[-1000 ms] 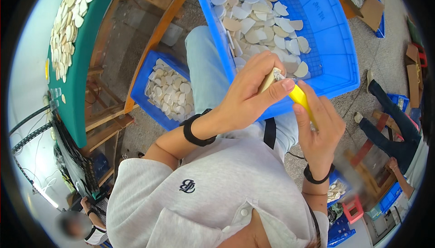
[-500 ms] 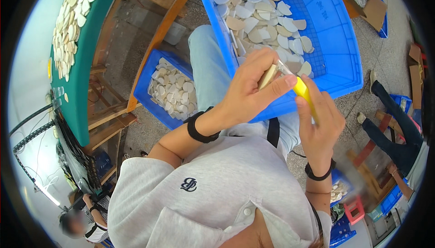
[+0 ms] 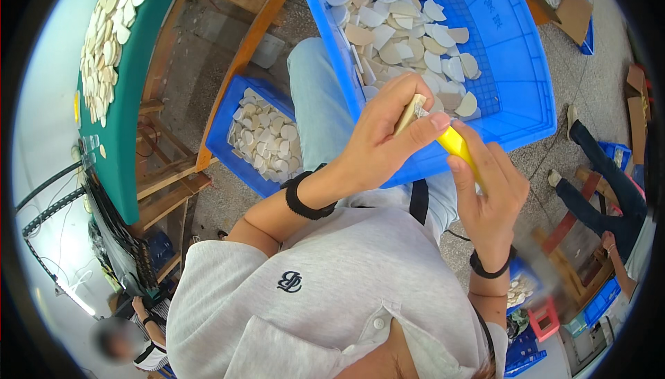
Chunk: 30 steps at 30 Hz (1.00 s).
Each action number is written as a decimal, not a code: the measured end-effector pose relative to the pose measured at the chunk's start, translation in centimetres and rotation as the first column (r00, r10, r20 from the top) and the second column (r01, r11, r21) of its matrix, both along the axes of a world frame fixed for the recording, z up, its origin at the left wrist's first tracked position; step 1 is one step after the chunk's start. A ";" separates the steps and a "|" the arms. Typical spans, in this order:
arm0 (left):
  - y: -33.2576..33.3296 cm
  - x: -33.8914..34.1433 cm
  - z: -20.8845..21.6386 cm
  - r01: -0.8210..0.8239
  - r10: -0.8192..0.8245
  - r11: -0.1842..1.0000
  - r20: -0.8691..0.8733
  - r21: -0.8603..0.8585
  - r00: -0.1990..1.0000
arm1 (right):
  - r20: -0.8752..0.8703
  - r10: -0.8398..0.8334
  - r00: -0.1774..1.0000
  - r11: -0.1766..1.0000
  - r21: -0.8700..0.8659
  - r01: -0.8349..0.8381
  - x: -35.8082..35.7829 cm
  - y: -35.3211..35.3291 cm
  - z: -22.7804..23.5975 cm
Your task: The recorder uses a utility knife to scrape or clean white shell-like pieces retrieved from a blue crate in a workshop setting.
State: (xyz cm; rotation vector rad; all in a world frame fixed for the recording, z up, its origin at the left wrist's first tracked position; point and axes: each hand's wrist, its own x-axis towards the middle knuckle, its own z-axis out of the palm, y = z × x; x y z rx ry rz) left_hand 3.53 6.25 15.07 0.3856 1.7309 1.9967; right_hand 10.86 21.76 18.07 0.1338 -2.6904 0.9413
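My left hand [image 3: 388, 126] is closed on a small cream-coloured flat piece [image 3: 407, 117], its end showing between thumb and fingers. My right hand [image 3: 490, 185] grips a yellow utility knife [image 3: 457, 145], with the blade pointing left against or very near the piece. The left thumb lies close to the knife's front end. Both hands are over the near side of a large blue crate [image 3: 516, 53]. Many loose white, cream and tan half-round pieces [image 3: 415, 40] lie inside the crate.
A smaller blue bin [image 3: 220, 126] of similar pieces stands at my left, beside a wooden frame [image 3: 242, 60]. More pieces [image 3: 114, 40] are heaped on a green-covered table [image 3: 125, 164]. Other people are at lower left and far right. A cardboard box [image 3: 573, 19] stands at upper right.
My right hand has shifted slightly right and down with the knife, and its front end has drawn back a little. More of the cream piece's end now shows. The left hand has barely moved.
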 end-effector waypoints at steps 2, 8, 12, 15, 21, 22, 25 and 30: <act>0.1 0.0 0.0 0.004 -0.004 1.000 -0.014 0.018 1.000 | -0.001 0.003 1.000 1.000 0.017 -0.003 0.0 0.2 0.0; -0.2 0.0 -0.4 -0.024 0.025 1.000 -0.063 0.002 0.998 | 0.020 0.021 1.000 0.996 0.090 -0.022 -0.4 0.1 0.5; -0.1 0.0 -0.7 -0.052 0.051 0.999 -0.081 -0.005 0.995 | 0.003 0.016 1.000 0.986 0.165 -0.016 -0.4 0.2 0.5; 0.1 0.0 -1.2 -0.085 0.081 0.996 -0.156 -0.020 0.984 | -0.001 -0.010 1.000 0.981 0.196 0.010 -0.5 0.0 0.5; -0.1 -0.2 -1.7 -0.066 0.062 0.996 -0.064 -0.064 0.996 | -0.003 -0.099 0.995 0.991 0.089 0.099 -0.7 -0.2 -1.2; -0.1 -0.4 -1.5 -0.013 0.007 0.998 0.104 0.062 0.995 | -0.009 -0.097 0.995 0.991 0.090 0.098 -0.8 -0.1 -1.5; -0.3 -0.9 -0.7 0.035 -0.129 0.965 0.350 0.262 0.928 | -0.074 -0.240 0.968 0.963 -0.141 0.228 -1.0 0.4 -1.9; 0.0 -1.2 -0.2 0.009 -0.251 0.898 0.493 0.441 0.833 | 0.068 -0.269 0.961 0.938 -0.208 0.278 -0.4 0.4 -1.7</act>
